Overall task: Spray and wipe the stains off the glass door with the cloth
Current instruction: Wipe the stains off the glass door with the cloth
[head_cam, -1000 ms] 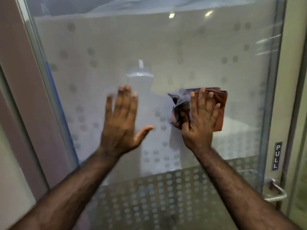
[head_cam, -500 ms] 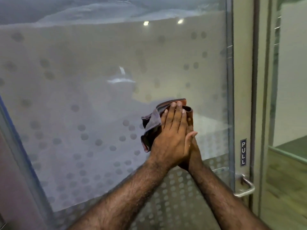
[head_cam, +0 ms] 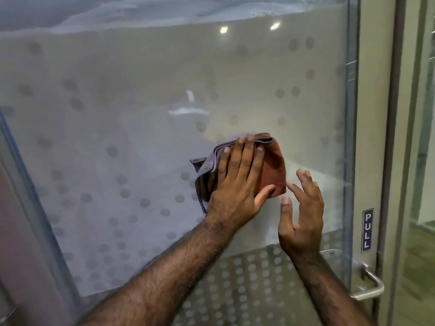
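Observation:
The glass door (head_cam: pixel 141 102) fills the head view, frosted and patterned with round dots. A folded cloth (head_cam: pixel 274 172), rust-orange with a grey side, lies flat against the glass near the middle right. My left hand (head_cam: pixel 237 184) presses on it with fingers spread and the thumb under its lower edge. My right hand (head_cam: pixel 302 212) hovers just to the right of the cloth, off it, fingers apart and holding nothing. No spray bottle is in view.
A metal pull handle (head_cam: pixel 367 288) sticks out at the door's lower right edge, below a dark "PULL" label (head_cam: pixel 367 229). The door frame (head_cam: pixel 390 137) and another glass panel stand to the right. A blue-edged frame runs down the left.
The cloth has passed from my right hand to my left: a second ago the right pressed it, then both hands overlapped, and now the right has drawn away. The view shifted right.

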The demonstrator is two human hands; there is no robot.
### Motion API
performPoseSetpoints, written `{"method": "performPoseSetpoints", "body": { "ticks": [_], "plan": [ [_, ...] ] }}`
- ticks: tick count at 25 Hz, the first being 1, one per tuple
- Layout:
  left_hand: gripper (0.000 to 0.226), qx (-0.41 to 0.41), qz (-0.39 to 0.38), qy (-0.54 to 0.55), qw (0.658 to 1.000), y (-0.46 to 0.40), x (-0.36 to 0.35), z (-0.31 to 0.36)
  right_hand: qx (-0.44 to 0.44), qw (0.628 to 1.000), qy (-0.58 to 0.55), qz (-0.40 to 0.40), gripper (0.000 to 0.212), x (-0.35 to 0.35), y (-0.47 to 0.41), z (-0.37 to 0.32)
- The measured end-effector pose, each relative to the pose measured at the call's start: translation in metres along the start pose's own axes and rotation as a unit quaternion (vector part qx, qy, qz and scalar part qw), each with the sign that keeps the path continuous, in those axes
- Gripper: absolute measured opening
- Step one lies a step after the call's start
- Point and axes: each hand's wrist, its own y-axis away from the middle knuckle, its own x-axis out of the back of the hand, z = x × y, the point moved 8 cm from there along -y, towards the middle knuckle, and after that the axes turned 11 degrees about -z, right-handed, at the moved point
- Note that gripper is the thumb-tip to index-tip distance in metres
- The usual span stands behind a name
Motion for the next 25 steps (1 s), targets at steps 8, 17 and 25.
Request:
{"method": "performPoseSetpoints", "body": {
  "ticks": [8, 17, 25],
  "plan": [
    [0.091, 0.022, 0.052, -0.052, 0.997, -0.005, 0.03, -0.051, -0.108, 0.982, 0.105, -0.117, 0.072, -0.03, 0.017, 0.032],
    [0.073, 0.089, 0.051, -0.101, 0.99, 0.027, 0.058, -0.151, -0.091, 0.974, 0.175, -0.11, 0.08, -0.044, 0.022, 0.042],
    [0.066, 0.141, 0.041, -0.08, 0.986, 0.079, 0.065, -0.22, -0.103, 0.979, 0.153, -0.09, 0.08, -0.051, 0.02, 0.038]
  ]
}}
